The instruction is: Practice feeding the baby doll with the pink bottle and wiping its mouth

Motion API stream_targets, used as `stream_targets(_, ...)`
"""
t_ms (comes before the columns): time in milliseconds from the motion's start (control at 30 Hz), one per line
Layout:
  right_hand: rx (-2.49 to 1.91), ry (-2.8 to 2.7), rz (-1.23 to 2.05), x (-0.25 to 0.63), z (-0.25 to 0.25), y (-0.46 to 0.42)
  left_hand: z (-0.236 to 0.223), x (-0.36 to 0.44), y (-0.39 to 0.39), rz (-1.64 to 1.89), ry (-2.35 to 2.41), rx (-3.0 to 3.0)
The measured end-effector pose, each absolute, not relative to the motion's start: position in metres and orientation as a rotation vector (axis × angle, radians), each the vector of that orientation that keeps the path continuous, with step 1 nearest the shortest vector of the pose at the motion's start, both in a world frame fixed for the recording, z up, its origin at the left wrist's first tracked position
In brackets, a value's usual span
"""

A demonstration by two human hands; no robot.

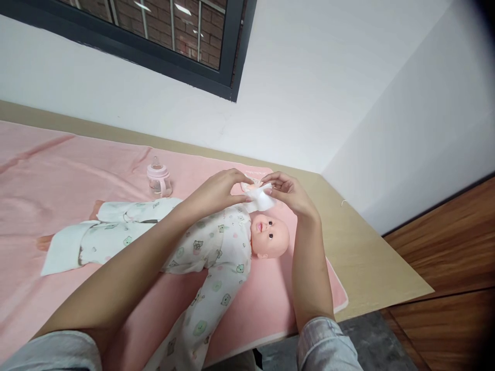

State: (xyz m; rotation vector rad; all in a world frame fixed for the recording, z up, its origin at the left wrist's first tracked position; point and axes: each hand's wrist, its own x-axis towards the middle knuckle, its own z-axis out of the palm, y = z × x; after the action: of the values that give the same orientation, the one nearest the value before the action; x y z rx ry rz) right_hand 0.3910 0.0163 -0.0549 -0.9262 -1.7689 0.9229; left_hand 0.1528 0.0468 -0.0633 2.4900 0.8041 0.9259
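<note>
A baby doll (pixel 216 242) in a white bear-print sleepsuit lies on its back on a pink blanket (pixel 54 170), head (pixel 270 236) to the right. Both my hands hover just above the doll's head and pinch a small white folded cloth (pixel 262 199) between them. My left hand (pixel 218 189) grips the cloth's left side with bent fingers. My right hand (pixel 288 191) holds its right side with thumb and fingertips. Both forearms reach in from the bottom edge.
A small pink baby bottle (pixel 158 178) stands upright on the blanket behind the doll's legs. The blanket covers a light wooden table (pixel 371 257) against a white wall. A dark-framed window (pixel 162 36) is above. Wooden flooring lies at right.
</note>
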Motion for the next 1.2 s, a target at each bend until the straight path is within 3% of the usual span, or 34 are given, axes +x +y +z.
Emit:
stream_targets(367,-0.844,-1.775,0.813,0.371,-0.043,-0.005,-0.053,0.149,0.040,0.911,0.572,2.298)
stream_targets(733,-0.896,-1.659,0.775,0.353,-0.050,-0.005,-0.048,0.155,0.027,1.331,0.360,2.158)
stream_targets(967,-0.941,-1.621,0.784,0.369,-0.055,0.011,-0.038,0.146,0.018,1.175,0.389,1.967)
stream_targets(1200,-1.092,-1.336,0.958,0.424,-0.089,0.054,-0.052,0.153,0.032,0.569,0.532,2.270)
